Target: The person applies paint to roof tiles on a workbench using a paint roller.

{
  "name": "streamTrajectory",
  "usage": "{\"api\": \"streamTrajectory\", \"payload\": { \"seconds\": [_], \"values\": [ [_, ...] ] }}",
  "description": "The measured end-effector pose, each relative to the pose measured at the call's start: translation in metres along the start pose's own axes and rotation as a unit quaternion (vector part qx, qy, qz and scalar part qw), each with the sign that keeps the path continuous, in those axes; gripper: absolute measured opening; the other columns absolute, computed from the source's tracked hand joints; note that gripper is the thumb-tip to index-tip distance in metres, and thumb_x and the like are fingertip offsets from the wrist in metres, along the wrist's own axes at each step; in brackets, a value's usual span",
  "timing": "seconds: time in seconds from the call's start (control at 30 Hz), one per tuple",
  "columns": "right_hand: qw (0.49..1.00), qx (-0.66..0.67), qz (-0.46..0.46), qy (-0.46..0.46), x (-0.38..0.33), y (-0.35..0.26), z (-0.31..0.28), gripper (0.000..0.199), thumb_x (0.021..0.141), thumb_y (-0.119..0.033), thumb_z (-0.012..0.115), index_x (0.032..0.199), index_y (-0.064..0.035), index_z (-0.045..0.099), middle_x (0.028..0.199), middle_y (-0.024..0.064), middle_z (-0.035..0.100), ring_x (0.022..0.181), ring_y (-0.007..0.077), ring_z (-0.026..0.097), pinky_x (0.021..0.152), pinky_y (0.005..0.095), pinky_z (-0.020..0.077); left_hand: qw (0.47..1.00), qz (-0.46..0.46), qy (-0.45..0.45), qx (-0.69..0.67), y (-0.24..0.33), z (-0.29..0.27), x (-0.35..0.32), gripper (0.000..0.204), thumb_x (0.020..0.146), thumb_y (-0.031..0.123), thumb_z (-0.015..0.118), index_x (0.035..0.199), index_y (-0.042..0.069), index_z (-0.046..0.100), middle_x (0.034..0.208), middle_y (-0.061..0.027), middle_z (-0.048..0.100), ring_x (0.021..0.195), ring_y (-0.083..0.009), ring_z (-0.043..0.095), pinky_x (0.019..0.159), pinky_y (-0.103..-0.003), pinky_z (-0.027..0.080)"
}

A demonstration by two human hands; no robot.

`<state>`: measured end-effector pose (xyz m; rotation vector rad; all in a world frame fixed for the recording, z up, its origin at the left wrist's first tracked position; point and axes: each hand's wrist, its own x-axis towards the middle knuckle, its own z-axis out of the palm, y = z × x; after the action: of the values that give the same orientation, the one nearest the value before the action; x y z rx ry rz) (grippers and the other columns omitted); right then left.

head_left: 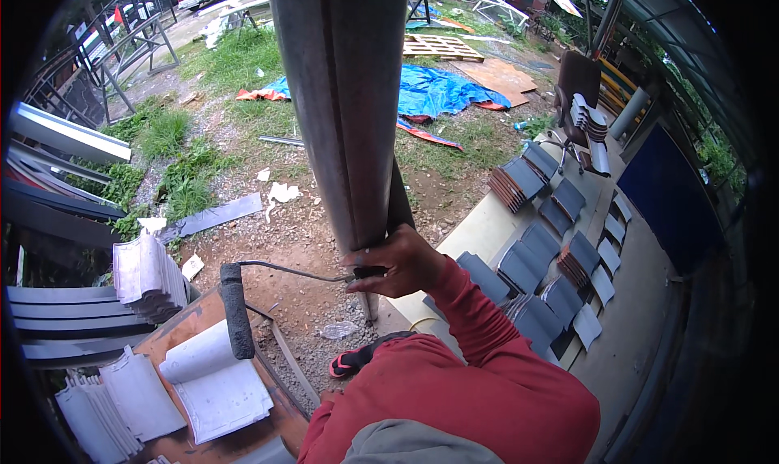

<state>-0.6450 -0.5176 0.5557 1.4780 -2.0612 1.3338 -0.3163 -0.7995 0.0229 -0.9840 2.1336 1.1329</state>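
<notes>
My right hand [398, 263], in a red sleeve, is closed round the handle of a paint roller, beside the lower part of a thick grey metal post [341, 123]. The roller's thin wire frame runs left to a dark grey roller sleeve [235, 311]. That sleeve hangs over the edge of a rusty board [276, 379], just above a pale curved roof tile [219, 399]. Of my left hand [331, 395] only a small part shows at the lower middle, by the red cloth; its fingers are hidden.
More pale tiles [142, 403] are stacked on the board's left, with another stack [150, 277] behind. Dark grey tiles [527, 257] lie in rows on the right, near an office chair [578, 86]. A blue tarp [442, 90] covers ground beyond the post. A sandalled foot [349, 364] stands on gravel.
</notes>
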Motion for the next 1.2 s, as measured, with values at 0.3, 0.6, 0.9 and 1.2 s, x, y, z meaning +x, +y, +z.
{"api": "streamTrajectory", "payload": {
  "seconds": [0.3,0.6,0.9,1.2],
  "values": [
    [0.999,-0.037,-0.022,0.009,0.001,0.0,0.002,0.041,0.068,-0.027,0.093,0.101,-0.009,0.076,0.075,0.0107,0.072,0.064,0.0281,0.072,0.058,0.0325,0.058,0.999,-0.015,0.018,0.045,-0.01,-0.004,-0.013,0.046,0.08,0.047,0.074,0.096,0.004,0.075,0.094,-0.0174,0.075,0.087,-0.0297,0.074,0.077,-0.043,0.057],
    [0.997,-0.072,-0.019,0.013,0.005,-0.008,0.006,0.036,0.069,-0.025,0.092,0.096,-0.0073,0.076,0.075,0.0116,0.073,0.067,0.0267,0.073,0.06,0.0346,0.0587,0.995,-0.085,0.001,0.047,-0.011,-0.015,-0.029,0.057,0.084,0.051,0.066,0.12,0.007,0.071,0.127,-0.0203,0.066,0.12,-0.0368,0.062,0.102,-0.043,0.049],
    [0.998,-0.053,0.019,0.039,-0.008,-0.006,0.018,0.033,0.071,-0.014,0.091,0.097,-0.0026,0.075,0.073,0.0097,0.071,0.065,0.0173,0.07,0.061,0.0296,0.0545,0.992,-0.041,0.077,0.088,-0.018,-0.003,-0.03,0.056,0.085,0.055,0.062,0.115,0.009,0.073,0.122,-0.021,0.067,0.112,-0.0399,0.064,0.099,-0.046,0.051],
    [0.907,0.249,0.336,-0.042,-0.045,-0.02,0.149,0.011,0.09,-0.009,0.073,0.09,-0.0006,0.066,0.068,-0.0022,0.059,0.059,0.0053,0.052,0.054,0.0236,0.0421,0.964,-0.15,0.123,-0.179,-0.033,0.047,-0.1,0.043,0.086,0.043,0.063,0.105,0.006,0.074,0.111,-0.0235,0.07,0.105,-0.0368,0.069,0.093,-0.045,0.053]
  ]
}}
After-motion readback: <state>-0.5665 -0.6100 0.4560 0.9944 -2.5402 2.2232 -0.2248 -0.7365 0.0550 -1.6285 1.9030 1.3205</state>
